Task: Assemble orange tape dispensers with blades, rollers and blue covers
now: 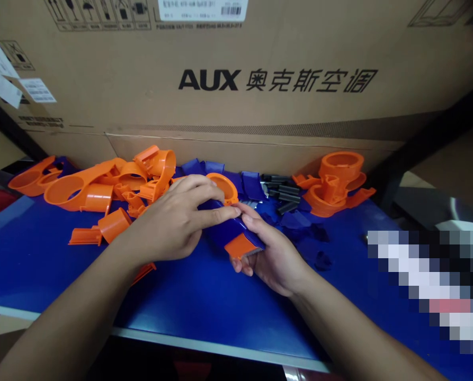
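One orange-and-blue plastic tape dispenser (229, 228) is held above the middle of the glossy blue table (172, 312), gripped from above by the left hand's (180, 217) bent fingers and pinched at its toothed right end between the right hand's (274, 254) thumb and fingers. Room is left towards the pale near edge (204, 346), while the far side is bounded by one brown cardboard box (279, 111) and lined with a left heap of orange plastic parts (97, 198) too overlapped to be counted, several black strips (288, 198) and one right-hand orange stack (334, 186). The dispenser is partly hidden by the left fingers.
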The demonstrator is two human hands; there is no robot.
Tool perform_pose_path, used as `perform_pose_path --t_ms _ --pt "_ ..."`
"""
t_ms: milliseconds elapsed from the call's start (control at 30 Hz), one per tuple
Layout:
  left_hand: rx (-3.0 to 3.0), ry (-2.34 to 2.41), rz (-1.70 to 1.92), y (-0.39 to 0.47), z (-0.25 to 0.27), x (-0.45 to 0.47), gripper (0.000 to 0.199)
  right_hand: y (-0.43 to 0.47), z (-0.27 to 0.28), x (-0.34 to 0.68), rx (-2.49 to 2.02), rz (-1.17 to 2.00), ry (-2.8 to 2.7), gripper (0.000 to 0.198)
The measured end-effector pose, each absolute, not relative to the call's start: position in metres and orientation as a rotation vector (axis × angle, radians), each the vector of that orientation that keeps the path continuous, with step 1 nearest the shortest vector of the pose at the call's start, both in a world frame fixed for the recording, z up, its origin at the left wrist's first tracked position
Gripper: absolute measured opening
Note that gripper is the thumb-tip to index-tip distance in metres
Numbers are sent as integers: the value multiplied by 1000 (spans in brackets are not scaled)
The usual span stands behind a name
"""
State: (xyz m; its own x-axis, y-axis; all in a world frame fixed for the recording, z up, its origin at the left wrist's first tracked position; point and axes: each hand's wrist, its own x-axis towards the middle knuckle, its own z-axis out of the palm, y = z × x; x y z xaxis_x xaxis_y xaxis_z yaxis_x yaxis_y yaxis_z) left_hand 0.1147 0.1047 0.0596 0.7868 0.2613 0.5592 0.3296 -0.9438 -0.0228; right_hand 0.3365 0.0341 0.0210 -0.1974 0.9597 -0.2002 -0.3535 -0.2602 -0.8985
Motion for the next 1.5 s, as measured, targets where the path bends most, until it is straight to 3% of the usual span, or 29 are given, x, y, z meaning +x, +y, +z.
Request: perform_pose_path --t_ms 367,1233,1500 --pt "-2873 -449 -869 103 65 111 62 32 26 335 -971 1702 -874 69" --pt "-2817 -392 -919 111 60 109 74 31 28 342 -1043 1573 -1114 77" --pt "-2814 -386 -918 112 61 107 77 33 28 342 -1039 1532 -1122 69"
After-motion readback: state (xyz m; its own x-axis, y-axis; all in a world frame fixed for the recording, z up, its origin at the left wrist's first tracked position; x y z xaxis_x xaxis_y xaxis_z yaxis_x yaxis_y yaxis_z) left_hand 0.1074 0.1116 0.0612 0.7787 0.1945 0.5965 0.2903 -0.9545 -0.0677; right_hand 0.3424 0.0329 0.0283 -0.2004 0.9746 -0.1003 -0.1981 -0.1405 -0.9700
